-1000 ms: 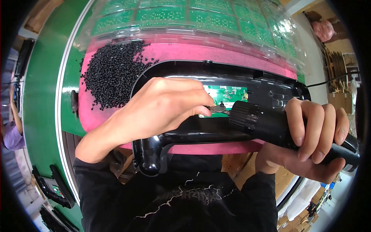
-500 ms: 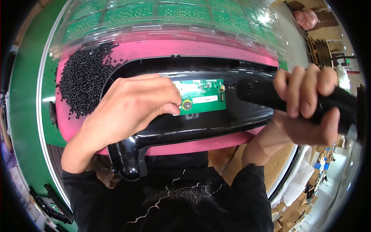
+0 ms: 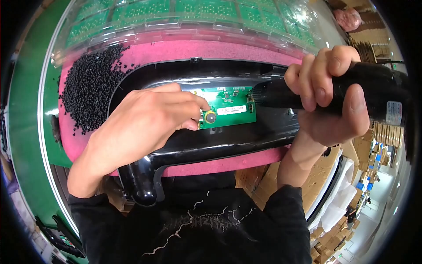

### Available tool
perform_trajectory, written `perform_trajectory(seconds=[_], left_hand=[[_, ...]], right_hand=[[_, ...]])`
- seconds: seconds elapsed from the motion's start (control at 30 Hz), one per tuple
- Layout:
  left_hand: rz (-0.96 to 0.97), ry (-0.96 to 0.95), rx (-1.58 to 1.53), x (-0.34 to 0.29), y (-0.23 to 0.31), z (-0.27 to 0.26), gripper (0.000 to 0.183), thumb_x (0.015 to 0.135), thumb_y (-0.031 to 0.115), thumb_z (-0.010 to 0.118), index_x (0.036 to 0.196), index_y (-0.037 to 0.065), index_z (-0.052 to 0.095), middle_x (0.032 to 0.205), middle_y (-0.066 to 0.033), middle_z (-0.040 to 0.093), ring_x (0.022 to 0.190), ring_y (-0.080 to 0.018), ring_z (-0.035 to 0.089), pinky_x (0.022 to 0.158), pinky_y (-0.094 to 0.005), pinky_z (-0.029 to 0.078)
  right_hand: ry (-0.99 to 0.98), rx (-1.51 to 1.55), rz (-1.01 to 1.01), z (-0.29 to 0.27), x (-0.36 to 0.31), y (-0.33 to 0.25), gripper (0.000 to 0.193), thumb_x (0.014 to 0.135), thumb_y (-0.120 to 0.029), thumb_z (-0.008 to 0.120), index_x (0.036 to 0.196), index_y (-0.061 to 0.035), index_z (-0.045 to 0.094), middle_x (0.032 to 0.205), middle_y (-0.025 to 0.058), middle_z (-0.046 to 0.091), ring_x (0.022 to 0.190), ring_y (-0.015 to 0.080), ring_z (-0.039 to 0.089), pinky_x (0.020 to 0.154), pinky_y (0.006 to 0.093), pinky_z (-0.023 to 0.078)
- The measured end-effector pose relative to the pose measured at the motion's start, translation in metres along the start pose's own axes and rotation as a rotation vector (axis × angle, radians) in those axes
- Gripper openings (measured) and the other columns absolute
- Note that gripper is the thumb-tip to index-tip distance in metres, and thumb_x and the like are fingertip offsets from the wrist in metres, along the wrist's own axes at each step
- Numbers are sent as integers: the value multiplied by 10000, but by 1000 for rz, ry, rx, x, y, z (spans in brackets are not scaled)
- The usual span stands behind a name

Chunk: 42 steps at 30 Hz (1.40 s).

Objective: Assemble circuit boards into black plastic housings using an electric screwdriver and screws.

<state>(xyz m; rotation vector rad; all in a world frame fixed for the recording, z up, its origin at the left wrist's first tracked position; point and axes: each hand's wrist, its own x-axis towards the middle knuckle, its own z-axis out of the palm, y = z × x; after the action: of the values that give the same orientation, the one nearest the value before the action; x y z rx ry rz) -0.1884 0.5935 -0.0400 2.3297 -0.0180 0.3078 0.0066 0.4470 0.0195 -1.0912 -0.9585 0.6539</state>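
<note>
A green circuit board (image 3: 239,119) with a round, yellow-ringed component lies inside a long black plastic housing (image 3: 211,143). The housing has a short leg bent toward me at its left end. My left hand (image 3: 151,112) is closed at the board's left end, fingertips and thumb on its edge and covering that part. In my right hand (image 3: 327,88) is a black electric screwdriver (image 3: 281,93), fingers wrapped round its thick body. The tool lies nearly level, its nose over the board's upper right corner. Whether its tip touches anything cannot be made out.
A heap of small black screws (image 3: 90,92) lies left of the housing on a pink mat (image 3: 176,49). Clear plastic trays (image 3: 171,33) with green boards stand behind. The green bench surface (image 3: 28,110) extends left; cardboard boxes (image 3: 316,185) are at right.
My right hand has brought the screwdriver left, so its nose has reached the board's right end. My left hand stays at the board's left end with a slight finger shift.
</note>
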Motion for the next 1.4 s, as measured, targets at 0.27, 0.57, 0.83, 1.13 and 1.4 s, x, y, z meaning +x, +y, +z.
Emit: perform_trajectory(seconds=[0.27,0.57,0.83,1.13,1.4], left_hand=[[-4,15,-7,1,1,-4,116,706,-35,698,764,-14,599,997,-65,723,734,-236,632,614,-343,532],[24,36,13,2,2,-6,98,786,48,703,791,12,612,872,-80,695,755,-241,638,646,-346,522],[58,174,-247,1,-2,-9,76,835,60,694,828,-3,652,779,-78,669,718,-239,632,649,-330,512],[-48,124,-223,-2,-1,-14,100,766,67,763,842,15,723,737,-85,681,671,-210,623,599,-321,502],[-13,5,-488,2,-3,-12,80,797,39,736,825,-13,682,742,-101,680,683,-236,656,599,-313,499]], right_hand=[[-91,-7,34,4,9,5,318,829,-338,582,937,-51,496,659,-25,457,523,86,385,565,271,342],[-109,558,-70,12,-6,-3,277,869,-295,627,965,-90,467,718,-29,513,575,85,484,626,268,385],[4,677,-147,32,-16,-6,240,817,-177,676,941,-80,494,692,-22,520,547,81,499,665,271,427],[90,657,-257,41,-18,-8,246,782,-145,700,919,-82,505,662,-37,522,548,72,494,669,258,423],[55,619,-323,44,-24,-6,292,728,-144,748,904,-97,521,647,-43,533,522,64,511,634,239,427]])
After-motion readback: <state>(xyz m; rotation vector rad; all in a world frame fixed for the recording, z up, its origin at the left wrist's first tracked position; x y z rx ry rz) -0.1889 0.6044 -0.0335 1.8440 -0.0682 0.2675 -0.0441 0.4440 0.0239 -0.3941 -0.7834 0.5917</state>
